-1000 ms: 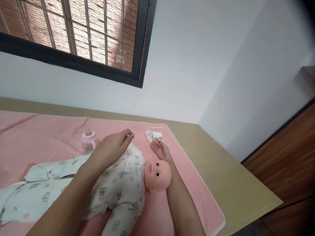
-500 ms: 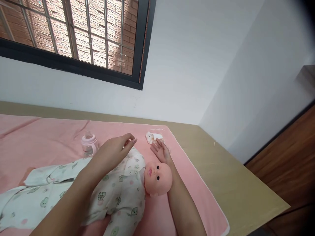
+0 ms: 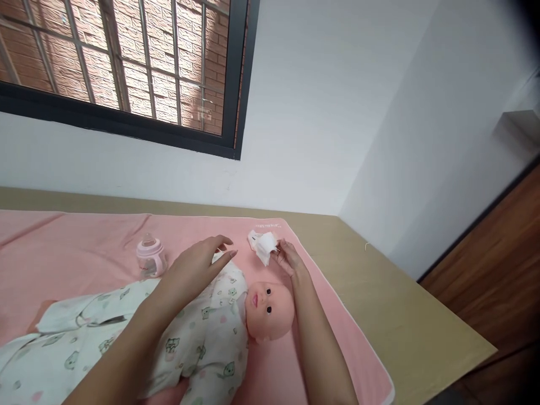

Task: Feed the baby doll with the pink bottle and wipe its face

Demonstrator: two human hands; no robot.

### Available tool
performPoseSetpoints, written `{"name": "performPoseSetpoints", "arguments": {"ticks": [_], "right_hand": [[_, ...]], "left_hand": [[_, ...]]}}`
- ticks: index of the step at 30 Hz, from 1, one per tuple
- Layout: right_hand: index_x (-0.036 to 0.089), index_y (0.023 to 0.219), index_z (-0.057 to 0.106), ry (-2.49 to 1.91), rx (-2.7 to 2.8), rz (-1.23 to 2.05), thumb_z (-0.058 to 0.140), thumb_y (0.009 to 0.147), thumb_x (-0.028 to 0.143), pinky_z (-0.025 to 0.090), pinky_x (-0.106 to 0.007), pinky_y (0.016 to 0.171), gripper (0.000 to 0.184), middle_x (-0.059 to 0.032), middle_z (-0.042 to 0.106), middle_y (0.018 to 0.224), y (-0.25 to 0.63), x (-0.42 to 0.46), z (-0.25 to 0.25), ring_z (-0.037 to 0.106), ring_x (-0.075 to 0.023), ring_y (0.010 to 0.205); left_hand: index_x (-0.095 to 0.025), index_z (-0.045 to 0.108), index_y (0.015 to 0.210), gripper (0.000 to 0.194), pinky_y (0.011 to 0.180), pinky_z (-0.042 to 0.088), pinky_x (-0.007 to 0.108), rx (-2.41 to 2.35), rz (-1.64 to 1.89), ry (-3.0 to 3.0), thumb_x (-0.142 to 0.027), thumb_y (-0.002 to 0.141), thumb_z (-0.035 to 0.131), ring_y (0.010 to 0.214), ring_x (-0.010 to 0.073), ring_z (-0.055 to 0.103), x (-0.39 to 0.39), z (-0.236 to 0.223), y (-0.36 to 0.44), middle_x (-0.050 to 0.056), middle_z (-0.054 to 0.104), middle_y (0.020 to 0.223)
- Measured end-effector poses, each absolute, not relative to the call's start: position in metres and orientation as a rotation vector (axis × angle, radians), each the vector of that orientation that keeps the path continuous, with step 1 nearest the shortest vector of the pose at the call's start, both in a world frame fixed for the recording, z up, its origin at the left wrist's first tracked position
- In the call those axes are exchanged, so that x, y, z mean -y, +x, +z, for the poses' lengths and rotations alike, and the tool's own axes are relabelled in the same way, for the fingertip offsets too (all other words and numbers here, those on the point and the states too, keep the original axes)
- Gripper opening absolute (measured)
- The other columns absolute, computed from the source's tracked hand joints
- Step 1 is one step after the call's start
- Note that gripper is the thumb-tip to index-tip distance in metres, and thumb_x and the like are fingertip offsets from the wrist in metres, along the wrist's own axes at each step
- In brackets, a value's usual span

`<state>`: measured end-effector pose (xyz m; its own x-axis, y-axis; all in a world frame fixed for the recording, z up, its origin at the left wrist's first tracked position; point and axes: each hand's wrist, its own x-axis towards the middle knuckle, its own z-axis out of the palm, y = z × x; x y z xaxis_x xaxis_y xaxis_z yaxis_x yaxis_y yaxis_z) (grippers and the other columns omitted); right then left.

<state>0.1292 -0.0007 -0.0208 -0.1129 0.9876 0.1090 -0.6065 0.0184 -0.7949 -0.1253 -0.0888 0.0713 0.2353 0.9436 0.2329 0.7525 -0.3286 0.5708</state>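
Observation:
A baby doll [image 3: 270, 315] in white pyjamas with bear prints [image 3: 211, 320] lies on its back, its head toward the right. Over its chest hovers my left hand [image 3: 202, 261], thumb and fingers apart with nothing between them; whether it touches the cloth I cannot tell. Beyond the doll's head, my right hand [image 3: 287, 257] pinches a white tissue [image 3: 265, 246] by its right edge. The tissue hangs partly unfolded above a small pack or wad [image 3: 253, 236], which it partly covers.
A pink baby bottle [image 3: 151, 257] with a handle stands left of my left hand. The pink blanket [image 3: 97, 242] lies on a tan surface [image 3: 379, 304] beside a white wall. A barred window [image 3: 126, 67] is above, and brown wood panelling [image 3: 498, 270] is at the right.
My right hand has closed from an open palm onto the white tissue and lifted it slightly. My left hand stays over the doll's chest. The view has shifted a little.

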Motion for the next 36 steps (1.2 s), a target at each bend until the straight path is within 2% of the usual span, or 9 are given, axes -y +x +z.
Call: {"name": "performPoseSetpoints", "arguments": {"ticks": [4,7,11,15,20,23,26,30,36], "right_hand": [[0.015,0.056,0.059,-0.579,0.994,1.502,0.09,0.045,0.047,0.046,-0.019,0.052,0.047,0.0014,0.057,0.058,0.118,0.021,0.011,0.049,-0.0069,0.054],[0.014,0.053,0.055,-0.557,1.138,1.504,0.087,0.048,0.054,0.039,-0.019,0.048,0.051,0.0024,0.051,0.057,0.106,0.035,0.025,0.043,-0.006,0.052],[0.015,0.054,0.052,-0.535,1.3,1.478,0.083,0.054,0.059,0.033,-0.02,0.049,0.054,0.0028,0.047,0.059,0.097,0.048,0.037,0.038,-0.0062,0.053],[0.017,0.065,0.053,-0.629,1.461,1.421,0.082,0.06,0.054,0.037,-0.02,0.053,0.047,0.0027,0.049,0.066,0.098,0.061,0.051,0.044,-0.0074,0.058],[0.02,0.087,0.054,-0.756,1.585,1.318,0.084,0.062,0.036,0.042,-0.019,0.059,0.042,0.002,0.054,0.092,0.097,0.081,0.069,0.053,-0.0071,0.068],[0.024,0.105,0.056,-0.781,1.631,1.27,0.08,0.067,0.028,0.046,-0.02,0.062,0.045,-0.0003,0.055,0.103,0.094,0.091,0.073,0.056,-0.0084,0.074],[0.026,0.115,0.055,-0.764,1.625,1.243,0.076,0.073,0.027,0.048,-0.022,0.066,0.047,-0.0005,0.058,0.098,0.092,0.094,0.074,0.056,-0.0095,0.075],[0.024,0.114,0.057,-0.767,1.562,1.18,0.074,0.075,0.028,0.048,-0.023,0.07,0.042,-0.0003,0.06,0.093,0.091,0.091,0.074,0.057,-0.0098,0.076],[0.025,0.113,0.058,-0.822,1.506,1.191,0.074,0.074,0.027,0.047,-0.02,0.067,0.043,0.0002,0.058,0.099,0.084,0.091,0.072,0.055,-0.0069,0.072]], "left_hand": [[-0.024,0.053,0.129,0.053,0.096,0.046,0.042,-1.467,0.905,2.179,-0.059,0.091,0.04,0.12,0.0285,0.054,0.083,0.059,-0.119,0.006,0.058,0.132],[-0.023,0.051,0.133,0.061,0.098,0.045,0.041,-1.29,0.925,2.133,-0.061,0.086,0.05,0.125,0.0291,0.05,0.08,0.054,-0.114,0.008,0.054,0.138],[-0.02,0.064,0.114,0.044,0.094,0.047,0.038,-0.965,0.81,2.068,-0.052,0.085,0.057,0.112,0.0283,0.059,0.082,0.062,-0.11,0.007,0.065,0.121],[-0.02,0.07,0.096,0.035,0.084,0.048,0.034,-1.008,0.81,2.028,-0.051,0.084,0.058,0.096,0.0268,0.064,0.086,0.071,-0.113,0.004,0.071,0.101],[-0.019,0.07,0.086,0.034,0.068,0.045,0.029,-1.064,0.74,2.098,-0.05,0.085,0.056,0.08,0.0231,0.063,0.089,0.074,-0.117,0.002,0.07,0.085],[-0.021,0.07,0.087,0.03,0.07,0.046,0.028,-1.039,0.734,2.103,-0.047,0.085,0.056,0.083,0.0226,0.064,0.093,0.076,-0.118,0.0,0.071,0.088],[-0.022,0.071,0.086,0.029,0.07,0.046,0.027,-1.072,0.723,2.114,-0.047,0.085,0.056,0.082,0.022,0.065,0.096,0.08,-0.119,0.0,0.071,0.087],[-0.022,0.071,0.083,0.03,0.066,0.046,0.027,-1.142,0.723,2.112,-0.049,0.084,0.058,0.078,0.0206,0.064,0.098,0.082,-0.122,0.0,0.07,0.086],[-0.026,0.074,0.085,0.025,0.09,0.048,0.03,-1.035,1.077,2.181,-0.049,0.08,0.066,0.106,0.0236,0.059,0.1,0.081,-0.12,0.003,0.064,0.117]]}}
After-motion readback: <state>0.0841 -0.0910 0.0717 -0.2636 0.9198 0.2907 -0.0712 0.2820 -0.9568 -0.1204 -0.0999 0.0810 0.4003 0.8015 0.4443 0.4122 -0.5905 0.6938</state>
